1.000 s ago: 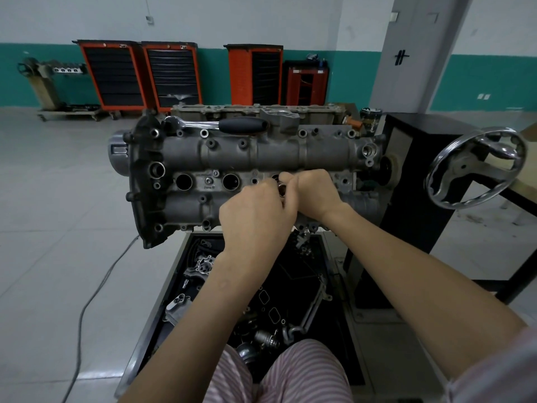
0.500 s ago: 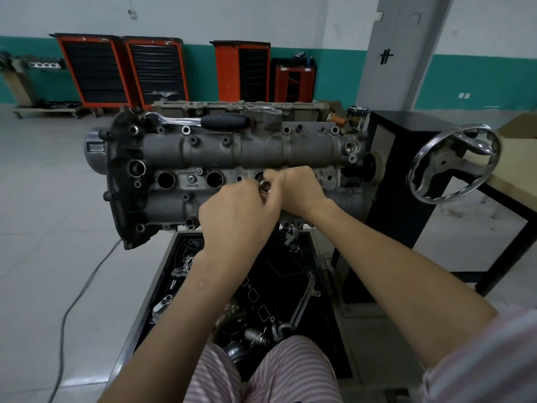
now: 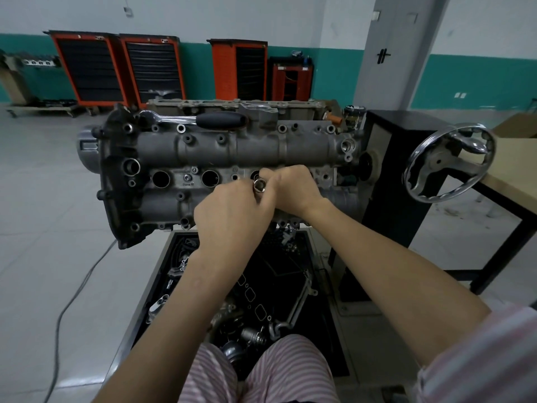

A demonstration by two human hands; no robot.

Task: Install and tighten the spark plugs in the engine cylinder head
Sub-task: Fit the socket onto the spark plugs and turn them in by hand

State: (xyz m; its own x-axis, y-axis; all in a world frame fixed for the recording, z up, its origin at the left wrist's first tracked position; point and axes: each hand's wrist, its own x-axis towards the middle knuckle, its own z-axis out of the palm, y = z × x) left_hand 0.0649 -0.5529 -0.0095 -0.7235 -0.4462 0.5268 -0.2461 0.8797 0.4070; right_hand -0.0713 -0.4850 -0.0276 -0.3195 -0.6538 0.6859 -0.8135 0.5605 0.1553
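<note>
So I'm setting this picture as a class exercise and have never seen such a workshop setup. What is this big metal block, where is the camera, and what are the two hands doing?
The camera sits on the person's head, looking forward and down, so you see their own arms. The big grey block is an engine cylinder head mounted on a stand, with a round handwheel at its right end. Along its middle runs a row of dark round holes, the wells for the spark plugs. The left hand and right hand meet at one well, both with fingers around a small shiny metal socket; whether a plug sits in it cannot be seen. A ratchet wrench with a black handle lies on top of the block. Below is a tray of loose engine parts.
</note>
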